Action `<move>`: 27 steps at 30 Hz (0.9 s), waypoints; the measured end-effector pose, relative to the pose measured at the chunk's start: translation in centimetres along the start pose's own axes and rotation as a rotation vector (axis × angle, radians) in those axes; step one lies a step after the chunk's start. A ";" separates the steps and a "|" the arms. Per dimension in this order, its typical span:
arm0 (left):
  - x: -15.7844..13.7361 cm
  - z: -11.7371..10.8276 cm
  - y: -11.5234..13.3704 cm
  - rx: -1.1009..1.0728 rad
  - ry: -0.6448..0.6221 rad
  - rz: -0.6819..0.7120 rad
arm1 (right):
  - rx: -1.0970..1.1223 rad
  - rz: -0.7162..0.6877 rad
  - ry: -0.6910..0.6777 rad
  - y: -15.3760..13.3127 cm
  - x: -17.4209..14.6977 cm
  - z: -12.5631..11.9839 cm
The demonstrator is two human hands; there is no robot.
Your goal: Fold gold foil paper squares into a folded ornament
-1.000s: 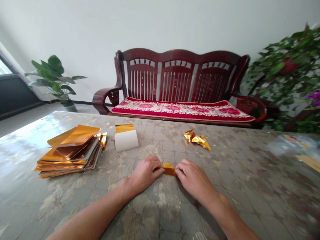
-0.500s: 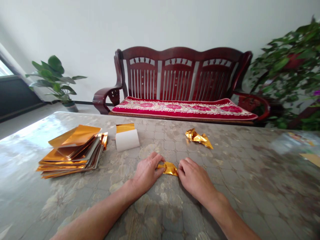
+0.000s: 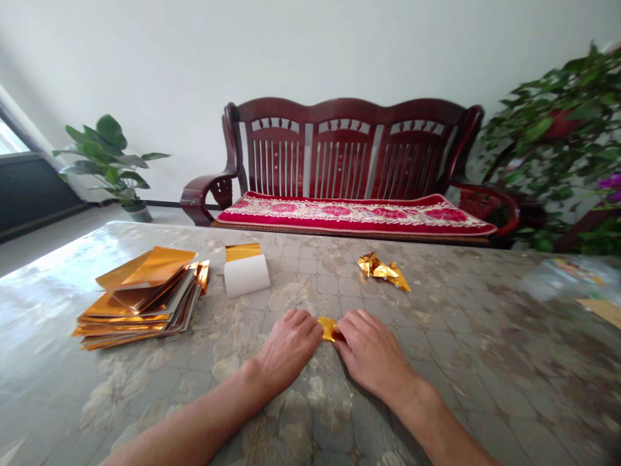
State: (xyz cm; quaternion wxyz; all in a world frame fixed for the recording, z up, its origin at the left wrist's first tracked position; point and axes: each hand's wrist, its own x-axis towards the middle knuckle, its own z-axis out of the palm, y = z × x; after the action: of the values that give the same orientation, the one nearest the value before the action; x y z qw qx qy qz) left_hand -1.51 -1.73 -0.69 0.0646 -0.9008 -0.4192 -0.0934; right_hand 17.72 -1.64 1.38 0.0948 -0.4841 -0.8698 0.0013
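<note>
Our left hand (image 3: 294, 343) has its fingers bent and drawn close together, gripping the left end of one small gold foil piece (image 3: 328, 329); its thumb is hidden from us. Our right hand (image 3: 371, 349) has its fingers curled in, nearly closed, pinching the right end of that same piece, which sits between the two hands on the near middle of the bench (image 3: 334, 421).

Counting from the left, we see one stack (image 3: 126, 320) of gold sheets, too overlapped for us to number; one curled white sheet (image 3: 247, 275) with one gold strip (image 3: 242, 251) at its far side; one crumpled gold wad (image 3: 383, 270), beyond our right hand; and, over on the right, one clear plastic bag (image 3: 565, 279) and one flat tan piece (image 3: 602, 312) beside it.
</note>
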 end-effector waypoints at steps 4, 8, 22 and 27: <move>0.0 -0.4 0.3 0.044 -0.047 0.009 | -0.021 0.001 -0.023 -0.1 0.0 -0.1; -0.1 -0.6 0.6 0.051 -0.068 0.014 | -0.117 -0.024 -0.034 -0.6 -0.1 0.0; 0.1 -0.6 1.3 0.157 -0.122 0.043 | -0.144 -0.017 -0.027 -0.9 -0.1 0.2; 0.3 -0.3 1.2 0.147 -0.113 0.034 | -0.135 -0.041 0.027 -0.6 -0.1 0.5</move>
State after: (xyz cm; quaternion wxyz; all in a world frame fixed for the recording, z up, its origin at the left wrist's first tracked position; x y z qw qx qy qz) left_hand -0.46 -2.33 -0.36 0.1082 -0.9045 -0.4124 -0.0101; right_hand 17.22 -2.00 0.94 0.0735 -0.4715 -0.8763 -0.0659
